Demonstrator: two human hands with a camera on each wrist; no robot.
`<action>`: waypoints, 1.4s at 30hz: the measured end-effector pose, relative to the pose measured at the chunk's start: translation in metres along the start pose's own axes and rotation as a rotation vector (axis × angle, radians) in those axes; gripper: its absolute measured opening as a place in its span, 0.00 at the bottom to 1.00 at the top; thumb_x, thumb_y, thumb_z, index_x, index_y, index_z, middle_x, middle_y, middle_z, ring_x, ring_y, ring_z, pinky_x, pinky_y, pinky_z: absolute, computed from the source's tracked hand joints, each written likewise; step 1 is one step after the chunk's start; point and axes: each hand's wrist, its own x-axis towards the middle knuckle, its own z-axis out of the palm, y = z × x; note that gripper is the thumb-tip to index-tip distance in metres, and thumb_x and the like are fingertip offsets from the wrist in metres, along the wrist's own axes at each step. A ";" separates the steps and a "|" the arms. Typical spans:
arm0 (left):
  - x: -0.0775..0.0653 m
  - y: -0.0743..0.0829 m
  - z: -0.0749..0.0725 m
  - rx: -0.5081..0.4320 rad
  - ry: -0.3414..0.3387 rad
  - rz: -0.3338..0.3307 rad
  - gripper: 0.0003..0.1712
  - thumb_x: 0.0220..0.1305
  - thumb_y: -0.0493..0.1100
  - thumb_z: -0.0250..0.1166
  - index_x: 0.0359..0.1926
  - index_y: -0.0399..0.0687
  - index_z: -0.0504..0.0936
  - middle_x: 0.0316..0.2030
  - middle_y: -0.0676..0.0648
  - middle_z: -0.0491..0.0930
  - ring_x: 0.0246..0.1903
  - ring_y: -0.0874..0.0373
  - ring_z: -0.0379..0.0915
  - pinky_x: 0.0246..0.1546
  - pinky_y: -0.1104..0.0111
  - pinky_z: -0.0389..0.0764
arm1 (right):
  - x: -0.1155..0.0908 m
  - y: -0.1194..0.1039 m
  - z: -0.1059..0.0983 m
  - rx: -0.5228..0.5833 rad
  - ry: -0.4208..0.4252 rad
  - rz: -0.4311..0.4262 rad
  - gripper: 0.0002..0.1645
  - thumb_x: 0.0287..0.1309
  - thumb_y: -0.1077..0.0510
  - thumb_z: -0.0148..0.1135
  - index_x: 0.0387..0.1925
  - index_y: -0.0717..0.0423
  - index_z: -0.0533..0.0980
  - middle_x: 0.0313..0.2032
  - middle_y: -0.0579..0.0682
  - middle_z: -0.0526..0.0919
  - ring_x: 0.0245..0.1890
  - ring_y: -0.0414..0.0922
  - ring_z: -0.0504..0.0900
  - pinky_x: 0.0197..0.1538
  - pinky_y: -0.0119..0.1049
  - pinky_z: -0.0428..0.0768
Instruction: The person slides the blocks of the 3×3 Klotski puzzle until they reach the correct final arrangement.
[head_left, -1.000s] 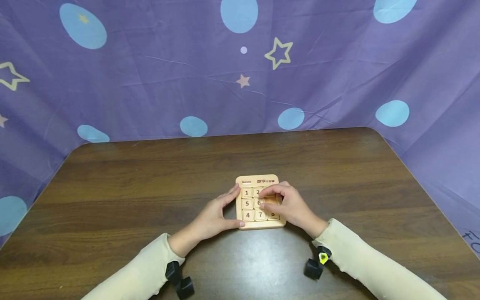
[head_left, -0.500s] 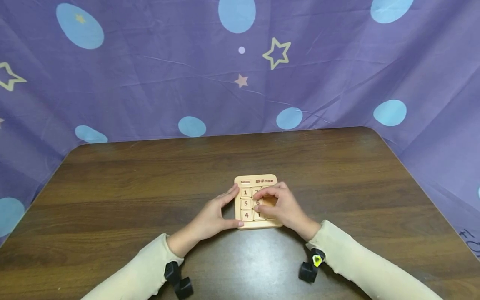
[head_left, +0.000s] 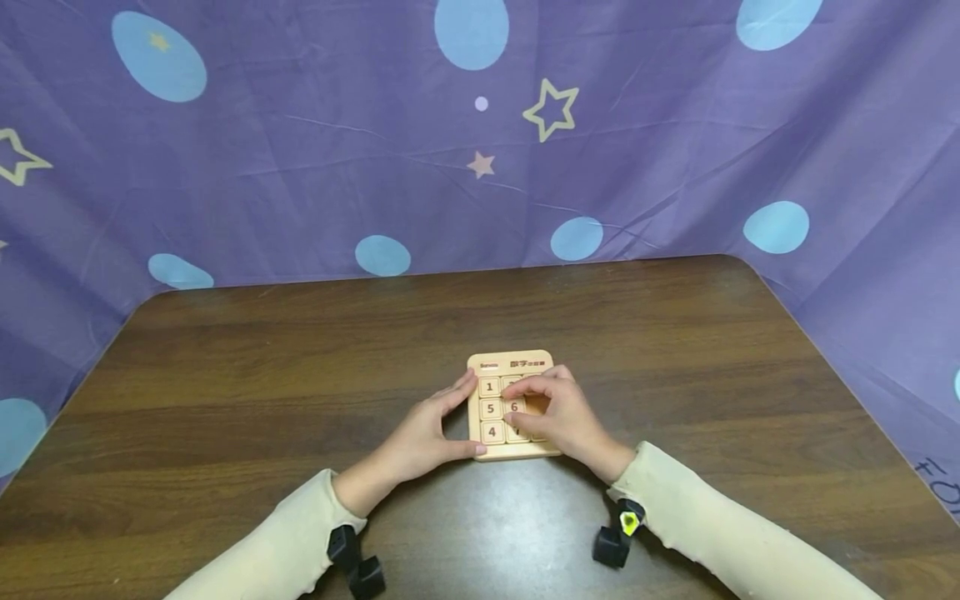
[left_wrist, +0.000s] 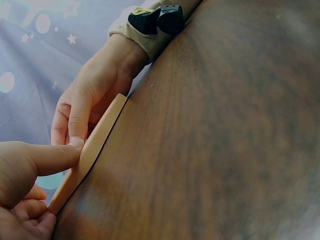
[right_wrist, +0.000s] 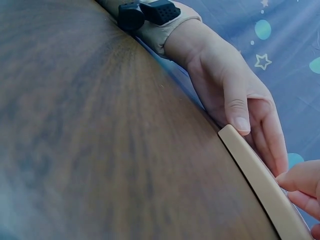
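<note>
A pale wooden number sliding puzzle lies on the brown table, with tiles 1, 5, 4 and 6 readable in the head view. My left hand holds its left side, thumb at the near left corner and fingers along the left edge. Over the right part of the puzzle is my right hand, index fingertip and thumb tip touching down around the 6 tile. That hand hides the right column and parts of the 2 and 7 tiles. In the left wrist view the puzzle's side shows edge-on beside both hands.
The dark wood-grain table spreads around the puzzle. Behind it hangs a purple cloth printed with stars and blue dots. Black wrist devices sit at both light sleeves.
My right hand has shifted a little left across the puzzle, covering more of the 2, 7 and 8 tiles. The left hand keeps its place at the edge.
</note>
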 end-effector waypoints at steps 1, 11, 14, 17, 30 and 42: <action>0.000 0.000 0.000 0.000 0.000 -0.002 0.52 0.45 0.42 0.75 0.69 0.38 0.58 0.71 0.46 0.53 0.69 0.47 0.48 0.68 0.53 0.51 | 0.000 0.000 0.001 -0.006 0.001 -0.003 0.15 0.38 0.61 0.74 0.34 0.50 0.85 0.34 0.48 0.73 0.38 0.42 0.64 0.41 0.35 0.66; 0.000 0.000 -0.001 0.015 0.001 0.000 0.52 0.46 0.43 0.75 0.69 0.38 0.58 0.71 0.46 0.53 0.69 0.47 0.49 0.68 0.52 0.51 | 0.001 -0.001 0.003 -0.037 0.010 -0.007 0.14 0.37 0.62 0.74 0.33 0.50 0.85 0.33 0.47 0.73 0.36 0.42 0.64 0.38 0.34 0.66; 0.000 0.000 0.000 0.014 0.002 -0.002 0.52 0.46 0.43 0.75 0.69 0.38 0.58 0.71 0.46 0.53 0.69 0.47 0.49 0.68 0.52 0.51 | 0.001 -0.001 0.003 -0.042 0.015 -0.008 0.14 0.37 0.62 0.74 0.32 0.50 0.85 0.33 0.47 0.74 0.36 0.42 0.65 0.38 0.33 0.66; -0.001 0.000 0.000 0.012 0.004 -0.003 0.52 0.45 0.43 0.75 0.69 0.38 0.59 0.71 0.46 0.53 0.69 0.47 0.49 0.68 0.52 0.51 | 0.001 -0.001 0.003 -0.047 0.020 -0.012 0.14 0.37 0.62 0.74 0.32 0.50 0.85 0.32 0.46 0.75 0.36 0.42 0.65 0.37 0.34 0.66; -0.001 0.001 -0.001 0.011 0.003 -0.008 0.51 0.46 0.43 0.75 0.69 0.38 0.59 0.71 0.46 0.53 0.69 0.47 0.49 0.68 0.52 0.51 | 0.002 -0.001 0.003 -0.057 0.023 -0.054 0.13 0.37 0.63 0.73 0.31 0.48 0.85 0.29 0.44 0.76 0.33 0.41 0.65 0.35 0.33 0.65; -0.001 0.002 -0.001 0.014 0.003 -0.001 0.51 0.46 0.44 0.75 0.68 0.36 0.59 0.71 0.45 0.53 0.69 0.47 0.49 0.68 0.53 0.52 | 0.002 0.000 -0.001 -0.060 0.021 -0.068 0.13 0.37 0.63 0.73 0.32 0.49 0.85 0.30 0.43 0.79 0.35 0.41 0.67 0.37 0.34 0.67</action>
